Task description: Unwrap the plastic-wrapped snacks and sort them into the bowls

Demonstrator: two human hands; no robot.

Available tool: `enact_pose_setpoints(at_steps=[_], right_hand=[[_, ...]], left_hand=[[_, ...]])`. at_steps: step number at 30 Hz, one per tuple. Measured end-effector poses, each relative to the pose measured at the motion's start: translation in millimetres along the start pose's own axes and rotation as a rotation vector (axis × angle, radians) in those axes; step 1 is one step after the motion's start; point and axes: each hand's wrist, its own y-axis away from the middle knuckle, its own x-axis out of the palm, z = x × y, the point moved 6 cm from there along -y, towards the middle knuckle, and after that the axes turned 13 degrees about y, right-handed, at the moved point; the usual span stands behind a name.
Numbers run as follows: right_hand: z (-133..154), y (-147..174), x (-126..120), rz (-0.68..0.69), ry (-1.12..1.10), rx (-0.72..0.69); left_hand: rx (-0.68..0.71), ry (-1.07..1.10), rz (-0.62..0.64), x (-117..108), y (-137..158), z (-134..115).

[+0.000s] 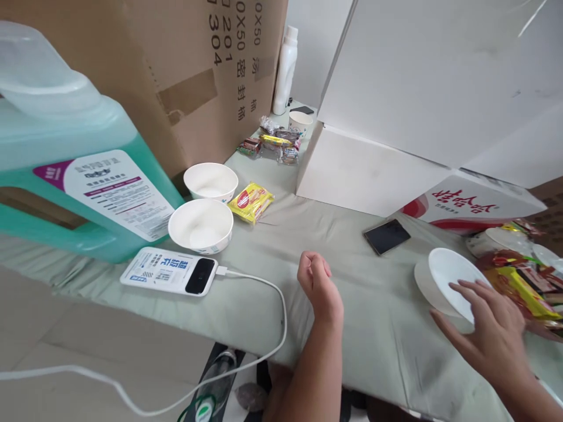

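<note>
My left hand [317, 286] rests on the cloth-covered table near its front edge, fingers curled into a fist with nothing showing in it. To the right, my right hand [490, 328] reaches over a white paper bowl [442, 287]. Its fingers are spread across the bowl's opening, and the thumb stands apart along the outer near side. Firm contact with the bowl cannot be made out. At the left, two more white bowls [200, 225] stand side by side, with a yellow snack packet [252, 203] beside them. A black phone [387, 237] lies between my hands, farther back.
A large jug of green liquid [118, 193] stands at the left, near a white power bank [169, 272] with a cable [281, 299]. Cardboard [176, 76] and white boxes [352, 170] border the back. Wrapped snacks [279, 140] lie behind; more [523, 287] are at the right.
</note>
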Motion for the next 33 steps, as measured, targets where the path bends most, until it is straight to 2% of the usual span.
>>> enact_pose_setpoints(at_steps=[2, 4, 6, 9, 11, 13, 16, 19, 23, 29, 31, 33], right_hand=[[49.2, -45.2, -0.5, -0.044, -0.196, -0.118], [110.0, -97.3, 17.1, 0.006, -0.37, -0.242], [182.7, -146.9, 45.4, 0.119, -0.508, -0.415], [287.2, -201.8, 85.6, 0.289, -0.538, -0.656], [333.4, -223.5, 103.5, 0.378, -0.493, -0.735], [353.3, -233.3, 114.2, 0.457, -0.466, -0.757], [338.0, -229.7, 116.3, 0.436, -0.468, -0.732], [289.2, -203.4, 115.5, 0.444, -0.441, -0.649], [211.8, -138.2, 102.3, 0.526, -0.363, -0.472], [116.9, -20.7, 67.8, 0.644, -0.149, -0.196], [89.9, 3.7, 61.7, 0.682, -0.069, -0.115], [69.7, 4.9, 52.1, 0.632, 0.021, -0.06]], left_hand=[[0.02, 0.0, -0.024, -2.4, -2.9, -3.9], [0.034, -0.005, -0.041, -3.9, -4.5, -5.8], [0.054, -0.011, -0.056, -4.5, -5.7, -6.5], [0.095, -0.005, -0.086, -5.3, -7.9, -7.0], [0.108, 0.007, -0.105, -5.8, -9.8, -6.8], [0.111, 0.014, -0.115, -5.9, -11.5, -6.8], [0.123, 0.008, -0.114, -5.5, -13.6, -8.5], [0.145, 0.012, -0.112, -5.8, -16.0, -11.9], [0.153, 0.073, -0.112, -7.7, -19.1, -14.0], [0.128, 0.097, -0.11, -7.9, -19.0, -13.1], [0.131, 0.094, -0.119, -8.8, -18.6, -17.1], [0.142, 0.089, -0.13, -10.7, -18.4, -23.3]])
